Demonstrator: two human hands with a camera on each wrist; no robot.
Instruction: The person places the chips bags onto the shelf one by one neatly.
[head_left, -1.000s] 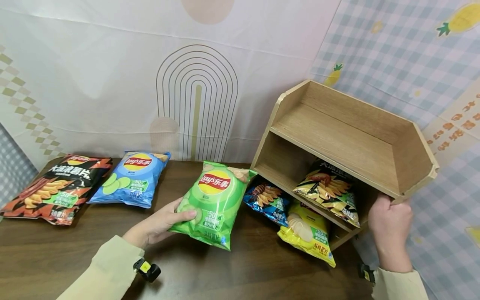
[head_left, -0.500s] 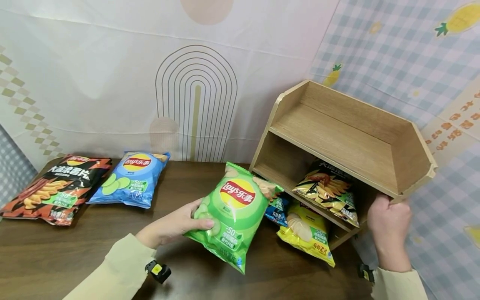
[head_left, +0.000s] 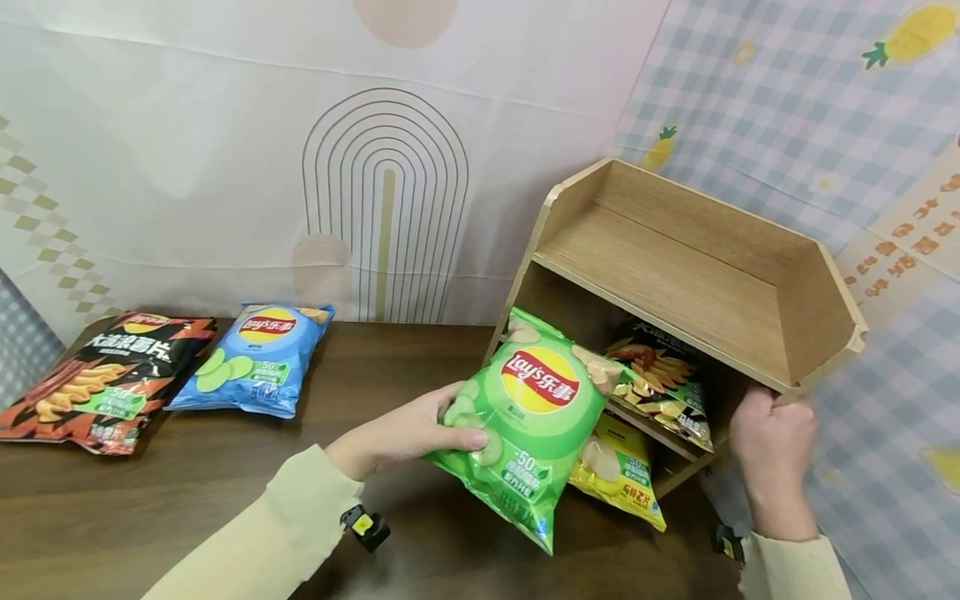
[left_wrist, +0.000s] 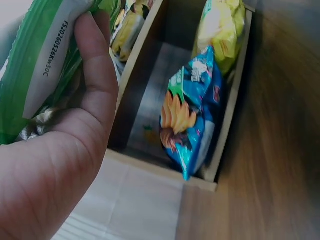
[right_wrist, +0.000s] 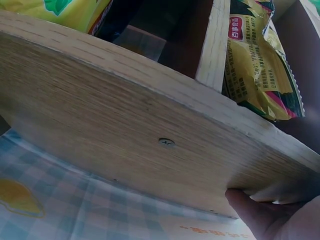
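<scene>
Holding green bag (head_left: 528,417) | in shelf (head_left: 660,250): yellow bag (head_left: 615,471), dark-blue bag (left_wrist: 192,110), black bag (head_left: 663,379)

Pale cloth (head_left: 187,167) with arch print (head_left: 386,208), checked cloth (head_left: 757,108) with pineapples (head_left: 918,33), brown tabletop (head_left: 112,517)

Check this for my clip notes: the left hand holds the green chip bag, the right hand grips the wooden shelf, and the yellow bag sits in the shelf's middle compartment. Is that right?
Not quite: the head view shows the yellow bag in the bottom compartment, below the black-and-gold bag. The left hand holds the green chip bag, and the right hand grips the wooden shelf.
</scene>
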